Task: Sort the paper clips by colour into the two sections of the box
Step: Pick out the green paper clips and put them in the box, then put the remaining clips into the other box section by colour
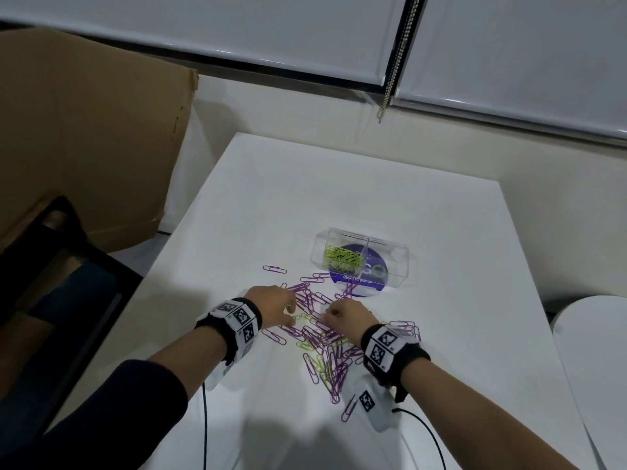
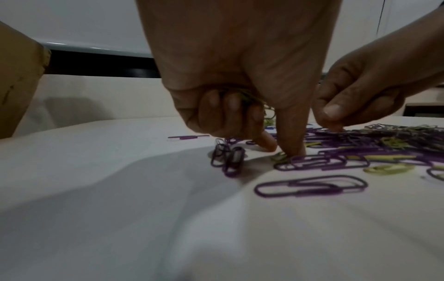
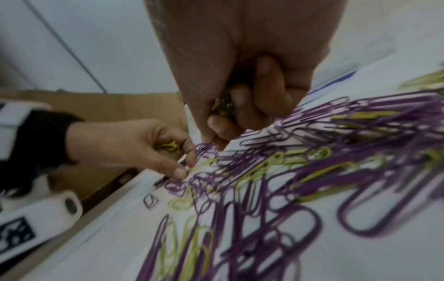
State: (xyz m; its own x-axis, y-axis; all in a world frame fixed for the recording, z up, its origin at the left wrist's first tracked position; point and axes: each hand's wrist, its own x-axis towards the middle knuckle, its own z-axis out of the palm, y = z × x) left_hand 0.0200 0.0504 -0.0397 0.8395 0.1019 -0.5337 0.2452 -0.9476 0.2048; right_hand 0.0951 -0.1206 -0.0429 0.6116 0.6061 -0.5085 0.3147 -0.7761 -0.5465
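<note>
A heap of purple and yellow-green paper clips (image 1: 322, 337) lies on the white table (image 1: 339, 198). Beyond it stands a clear two-section box (image 1: 400, 266); its left section holds yellow-green clips (image 1: 342, 256), and the right section looks empty. My left hand (image 1: 278, 308) is at the heap's left edge, curled round a bunch of yellow-green clips (image 2: 250, 98), its thumb and forefinger tip down on the table by another green clip (image 2: 278, 157). My right hand (image 1: 342, 317) is over the heap's middle, curled round green clips (image 3: 223, 106), fingertips among the purple ones.
A round purple sticker (image 1: 359, 286) lies under the box. A cardboard sheet (image 1: 84, 130) leans at the left past the table edge, with a dark chair (image 1: 51, 266) below it. Cables (image 1: 424, 432) trail from both wrists. A bead chain (image 1: 397, 62) hangs from the blinds.
</note>
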